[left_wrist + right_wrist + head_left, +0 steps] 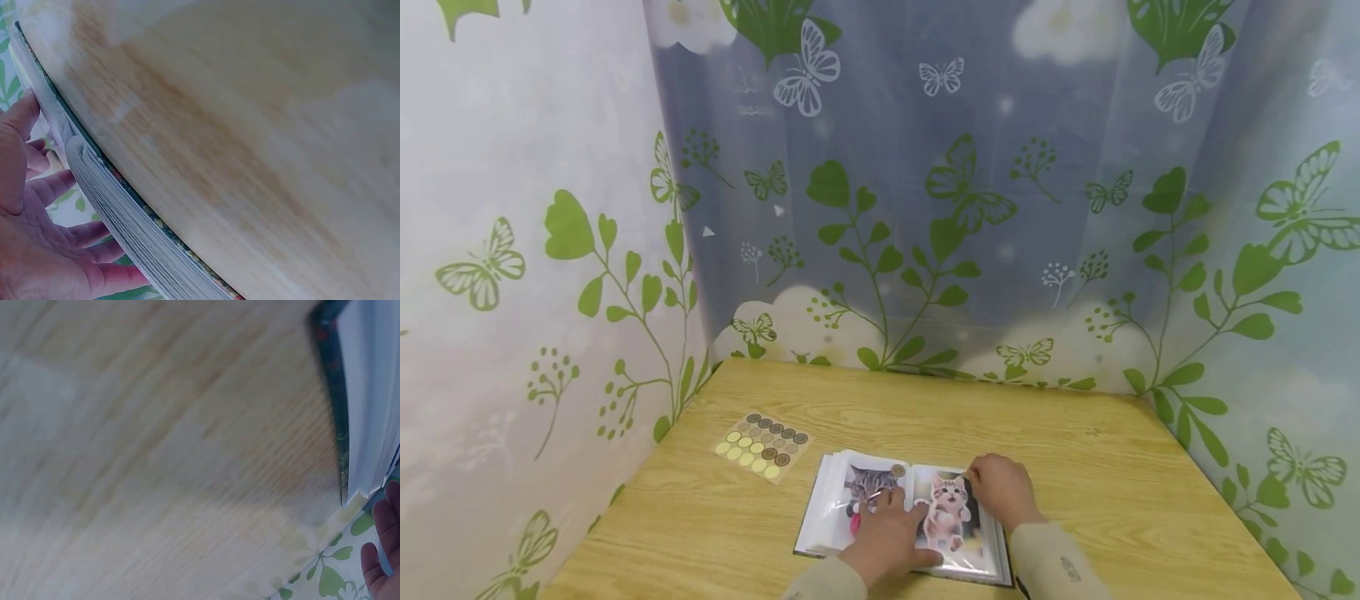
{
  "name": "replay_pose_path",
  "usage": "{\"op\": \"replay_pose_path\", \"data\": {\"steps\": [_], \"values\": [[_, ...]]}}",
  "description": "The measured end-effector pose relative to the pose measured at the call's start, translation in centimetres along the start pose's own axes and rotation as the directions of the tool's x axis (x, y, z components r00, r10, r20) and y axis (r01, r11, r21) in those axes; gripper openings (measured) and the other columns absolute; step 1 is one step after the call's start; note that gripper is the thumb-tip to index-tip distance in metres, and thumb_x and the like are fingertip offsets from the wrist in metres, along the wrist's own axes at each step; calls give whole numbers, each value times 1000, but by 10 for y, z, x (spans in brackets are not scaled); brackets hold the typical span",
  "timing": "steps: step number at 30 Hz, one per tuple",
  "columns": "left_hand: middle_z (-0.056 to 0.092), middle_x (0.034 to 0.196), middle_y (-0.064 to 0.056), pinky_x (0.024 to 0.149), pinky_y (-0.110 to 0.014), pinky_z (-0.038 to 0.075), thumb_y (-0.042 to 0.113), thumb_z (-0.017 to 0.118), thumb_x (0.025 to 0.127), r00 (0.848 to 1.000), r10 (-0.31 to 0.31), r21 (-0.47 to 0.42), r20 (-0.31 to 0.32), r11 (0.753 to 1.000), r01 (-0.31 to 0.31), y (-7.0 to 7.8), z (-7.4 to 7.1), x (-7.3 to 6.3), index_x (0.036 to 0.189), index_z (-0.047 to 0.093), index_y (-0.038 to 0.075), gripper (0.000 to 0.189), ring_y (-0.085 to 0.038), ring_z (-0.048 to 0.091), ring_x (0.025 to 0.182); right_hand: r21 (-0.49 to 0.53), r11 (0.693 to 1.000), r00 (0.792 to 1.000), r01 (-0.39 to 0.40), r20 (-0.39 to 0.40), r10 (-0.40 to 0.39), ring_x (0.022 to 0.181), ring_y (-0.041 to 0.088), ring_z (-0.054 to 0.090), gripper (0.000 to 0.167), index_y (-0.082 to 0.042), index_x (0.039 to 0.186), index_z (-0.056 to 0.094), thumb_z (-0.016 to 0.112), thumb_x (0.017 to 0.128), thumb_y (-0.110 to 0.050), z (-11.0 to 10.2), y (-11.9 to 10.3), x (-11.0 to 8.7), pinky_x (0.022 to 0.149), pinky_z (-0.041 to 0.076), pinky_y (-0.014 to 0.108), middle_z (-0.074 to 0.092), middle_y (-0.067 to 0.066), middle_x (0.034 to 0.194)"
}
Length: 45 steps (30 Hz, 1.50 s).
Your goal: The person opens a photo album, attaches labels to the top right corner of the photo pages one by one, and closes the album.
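Observation:
A photo album [996, 570] lies spread on the table, with a cat picture under clear film on each page. On the left page, a tabby photo [868, 477] has a small round brown sticker [898, 471] at its top right corner. My left hand [887, 533] rests across the middle of the album with fingers spread, touching both pages. At the upper right corner of the kitten photo [947, 500], the fingertips of my right hand [1003, 490] meet the page; what they hold there is hidden. Thick page edges [125, 212] show beside the left hand in the left wrist view.
A sheet of round stickers [762, 447], in yellow and brown rows, lies left of the album on the wooden table [1097, 475]. Curtains [880, 250] printed with leaves and butterflies hang along the back and both sides.

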<state>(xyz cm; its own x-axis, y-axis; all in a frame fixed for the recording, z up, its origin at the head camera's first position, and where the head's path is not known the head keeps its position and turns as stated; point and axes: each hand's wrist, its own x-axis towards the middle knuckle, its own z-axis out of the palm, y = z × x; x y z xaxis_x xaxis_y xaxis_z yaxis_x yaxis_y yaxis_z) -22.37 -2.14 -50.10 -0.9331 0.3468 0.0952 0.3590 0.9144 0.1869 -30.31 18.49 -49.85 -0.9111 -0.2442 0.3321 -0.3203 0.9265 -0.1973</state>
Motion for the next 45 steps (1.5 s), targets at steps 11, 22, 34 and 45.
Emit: {"op": "replay_pose_path", "data": {"steps": [11, 22, 34, 45], "values": [[51, 138, -21, 99, -69, 37, 67, 72, 75, 1000, -5, 5, 13, 1000, 5, 0, -1, 1, 136, 60, 18, 79, -41, 45, 129, -150, 981, 992, 123, 19, -122, 69, 23, 58, 16, -13, 74, 70, 73, 88, -20, 7, -4, -4, 69, 50, 49, 57, 0, 70], [52, 135, -20, 97, -68, 38, 67, 72, 74, 1000, -2, 12, -5, 1000, 2, 0, 1, 1, 134, 61, 18, 78, -40, 46, 128, -162, 976, 989, 143, 4, -145, 78, 25, 60, 10, -12, 83, 73, 70, 89, -19, 9, -11, -15, 79, 50, 52, 62, 2, 81], [52, 136, -20, 98, -68, 38, 67, 72, 75, 1000, 1, 6, -10, 1000, -1, 0, 2, 1, 135, 61, 18, 79, -39, 46, 129, -120, 982, 989, 143, 56, -137, 109, 33, 62, 31, -5, 111, 70, 66, 94, -30, 10, -17, -35, 101, 40, 62, 67, 12, 115], [52, 136, -20, 98, -68, 38, 67, 71, 75, 1000, 10, 13, -5, 1000, -9, -1, 3, 2, 136, 60, 18, 79, -40, 46, 129, 14, 994, 985, 110, 135, -111, 133, 38, 45, 57, 3, 136, 55, 51, 101, -41, 11, -15, -52, 109, 25, 67, 52, 18, 142]]}}
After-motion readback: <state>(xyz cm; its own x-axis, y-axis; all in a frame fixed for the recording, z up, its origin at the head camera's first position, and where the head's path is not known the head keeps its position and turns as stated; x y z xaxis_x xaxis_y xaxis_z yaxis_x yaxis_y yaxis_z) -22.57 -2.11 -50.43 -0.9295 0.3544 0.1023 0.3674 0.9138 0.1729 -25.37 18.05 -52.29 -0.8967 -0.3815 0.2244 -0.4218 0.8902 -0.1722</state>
